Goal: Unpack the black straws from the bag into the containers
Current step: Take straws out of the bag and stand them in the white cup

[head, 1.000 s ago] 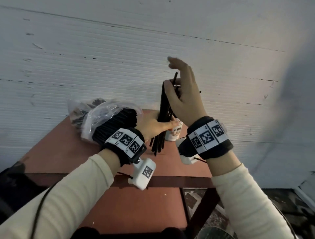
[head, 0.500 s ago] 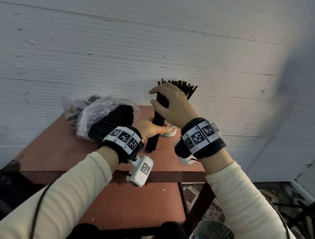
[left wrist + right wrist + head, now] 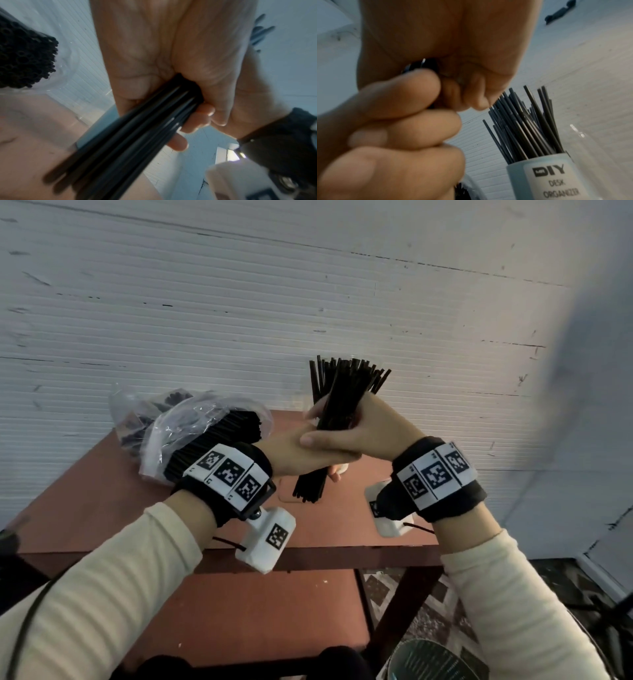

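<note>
Both hands are wrapped round one bundle of black straws held in the air above the far part of the tabletop. The right hand is clamped on the upper stretch of the bundle, the left hand curled round it just below, the two hands touching. From the left wrist view the fingers are plainly closed round the straws.

This looks like the carrying step: a handful is out of the bag and being gathered and squared before it goes into a container. The bag, clear plastic and still packed with straws, lies on its side on the left of the tabletop. A pale container marked as a desk organizer, already holding straws, stands close beside the right hand in the right wrist view; in the head view the hands hide it.

The bundle's long axis runs nearly upright, leaning a little, top ends fanned out towards the far wall and lower ends pointing down at the tabletop, apart from it.

Next, I'd judge, the lower ends need lining up over a container's mouth, then lowering in without loose straws splaying out.
</note>
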`<action>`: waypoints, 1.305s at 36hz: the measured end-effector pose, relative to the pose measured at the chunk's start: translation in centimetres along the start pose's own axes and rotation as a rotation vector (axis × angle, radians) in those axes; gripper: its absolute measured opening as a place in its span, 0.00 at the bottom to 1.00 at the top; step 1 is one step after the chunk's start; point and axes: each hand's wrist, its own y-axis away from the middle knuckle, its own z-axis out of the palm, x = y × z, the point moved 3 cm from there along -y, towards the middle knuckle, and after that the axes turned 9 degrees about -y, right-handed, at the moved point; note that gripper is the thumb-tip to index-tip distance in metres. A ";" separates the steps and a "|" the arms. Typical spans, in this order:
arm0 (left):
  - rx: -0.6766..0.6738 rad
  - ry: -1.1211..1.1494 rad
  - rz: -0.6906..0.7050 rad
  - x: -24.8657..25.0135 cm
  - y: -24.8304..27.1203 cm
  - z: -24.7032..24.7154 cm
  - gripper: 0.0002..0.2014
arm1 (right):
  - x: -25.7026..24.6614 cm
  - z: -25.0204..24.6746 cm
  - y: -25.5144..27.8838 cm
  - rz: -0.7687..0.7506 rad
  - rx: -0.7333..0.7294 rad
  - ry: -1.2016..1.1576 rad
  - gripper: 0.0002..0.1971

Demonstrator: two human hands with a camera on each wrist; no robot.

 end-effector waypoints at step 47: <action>0.129 0.021 -0.227 -6.2 -9.6 -0.8 0.43 | 6.6 -4.8 -6.6 -0.088 0.553 0.217 0.41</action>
